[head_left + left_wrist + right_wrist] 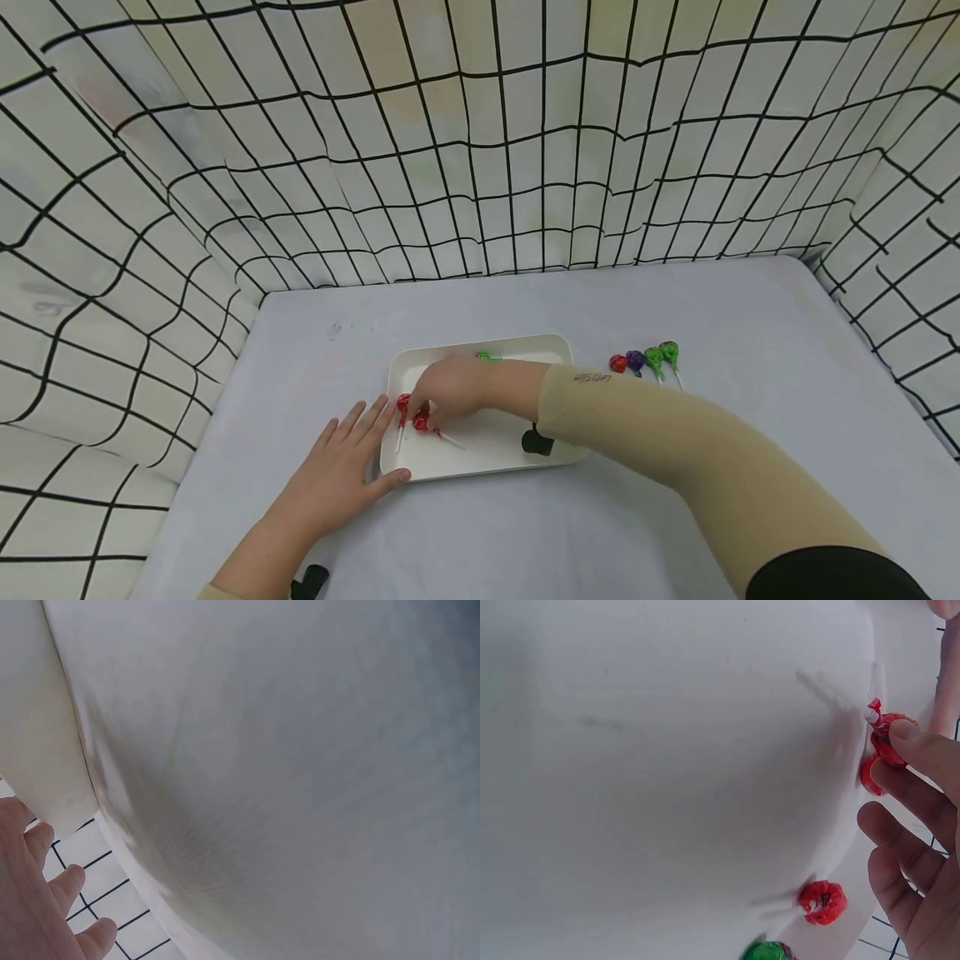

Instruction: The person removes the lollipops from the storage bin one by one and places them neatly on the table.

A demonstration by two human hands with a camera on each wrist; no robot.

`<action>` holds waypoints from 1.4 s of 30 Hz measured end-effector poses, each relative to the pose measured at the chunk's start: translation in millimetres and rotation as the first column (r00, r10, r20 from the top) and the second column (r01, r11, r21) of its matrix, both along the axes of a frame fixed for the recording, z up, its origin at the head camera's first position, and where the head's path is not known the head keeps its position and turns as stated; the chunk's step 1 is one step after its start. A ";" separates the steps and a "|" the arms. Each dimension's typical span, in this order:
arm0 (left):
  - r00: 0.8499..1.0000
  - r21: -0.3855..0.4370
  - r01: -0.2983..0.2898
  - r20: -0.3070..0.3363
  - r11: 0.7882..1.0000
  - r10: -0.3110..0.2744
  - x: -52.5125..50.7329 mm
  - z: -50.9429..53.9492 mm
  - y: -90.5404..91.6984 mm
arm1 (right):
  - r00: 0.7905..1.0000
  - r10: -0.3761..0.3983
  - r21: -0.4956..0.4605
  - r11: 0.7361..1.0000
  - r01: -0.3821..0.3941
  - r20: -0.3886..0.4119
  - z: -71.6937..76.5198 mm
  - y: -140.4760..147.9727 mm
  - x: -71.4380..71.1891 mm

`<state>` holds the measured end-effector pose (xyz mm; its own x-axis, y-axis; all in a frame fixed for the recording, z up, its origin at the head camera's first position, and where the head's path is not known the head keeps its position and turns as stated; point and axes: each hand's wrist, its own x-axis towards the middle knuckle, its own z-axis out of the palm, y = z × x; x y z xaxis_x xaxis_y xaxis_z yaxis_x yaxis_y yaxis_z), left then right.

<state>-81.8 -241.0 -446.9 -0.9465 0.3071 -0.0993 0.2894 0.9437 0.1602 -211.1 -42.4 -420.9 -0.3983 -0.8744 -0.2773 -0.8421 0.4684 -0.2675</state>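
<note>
My right hand [453, 387] reaches over the white tray [480, 454] and pinches a red-wrapped lollipop [889, 742] between thumb and forefinger, its white stick pointing away from the hand. A second red lollipop [402, 403] lies at the tray's left end, beside the held one. Farther along that side, the right wrist view has another red lollipop [823, 902] and a green lollipop [769, 951]. My left hand [348, 450] lies with fingers spread at the tray's left edge, its thumb by the near corner. The left wrist view catches only part of its fingers [67, 889].
Right of the tray, a red lollipop [618, 363], a purple lollipop [635, 360] and two green lollipops [654, 358] lie in a row on the white table [600, 533]. White walls with black grid lines [510, 167] stand behind and at both sides.
</note>
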 end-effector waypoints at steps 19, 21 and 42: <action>1.000 -0.005 -0.008 0.002 1.000 0.008 0.5 2.6 1.8 | 0.992 -0.105 -0.046 0.993 0.108 0.066 17.7 36.1 -15.4; 1.000 -0.003 -0.009 0.002 1.000 0.009 0.5 2.6 2.2 | 0.992 -0.112 -0.058 0.992 0.116 0.063 19.8 41.7 -17.6; 0.999 -0.006 -0.017 0.027 1.000 0.017 -0.2 -1.0 0.8 | 0.925 -0.349 -0.120 0.922 0.367 0.148 33.3 122.6 -28.5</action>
